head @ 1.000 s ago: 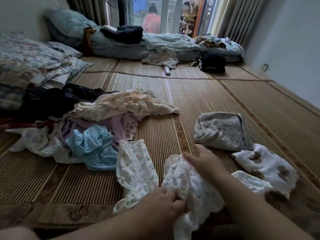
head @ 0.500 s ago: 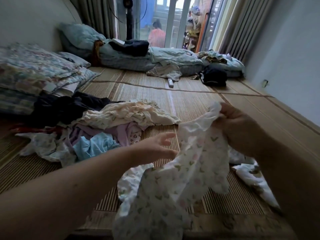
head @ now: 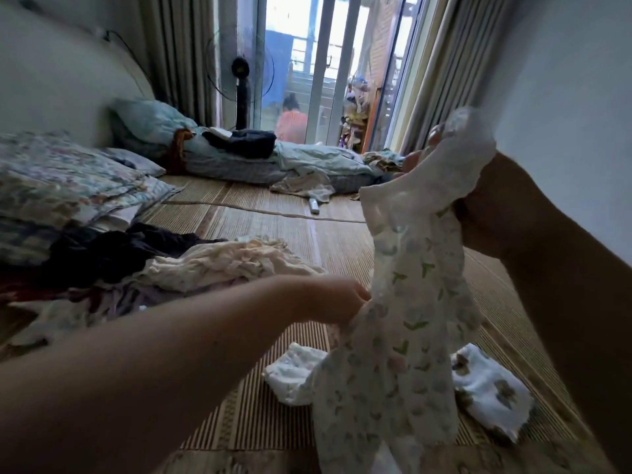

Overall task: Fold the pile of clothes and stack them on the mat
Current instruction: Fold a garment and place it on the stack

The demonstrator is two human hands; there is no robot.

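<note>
A small white garment with green and pastel prints (head: 403,313) hangs in the air in front of me. My right hand (head: 485,196) grips its frilled upper edge, raised high at the right. My left hand (head: 338,304) pinches the garment's left side lower down. The pile of unfolded clothes (head: 191,265), cream, dark and purple, lies on the woven mat (head: 260,419) at the left. A white folded piece with brown prints (head: 489,388) lies on the mat at the right, and another white piece (head: 294,374) lies below the held garment.
Floral bedding (head: 68,186) is stacked at the left. Blue bedding (head: 239,155) and dark clothes lie at the back, with a fan (head: 241,83) beside the curtains. A person in orange (head: 290,123) is outside the glass door. A white remote (head: 314,207) lies on the mat.
Both hands lifted the printed garment off the mat and raised it. My right hand went higher with the top edge; my left hand, open half a second ago, now pinches its side.
</note>
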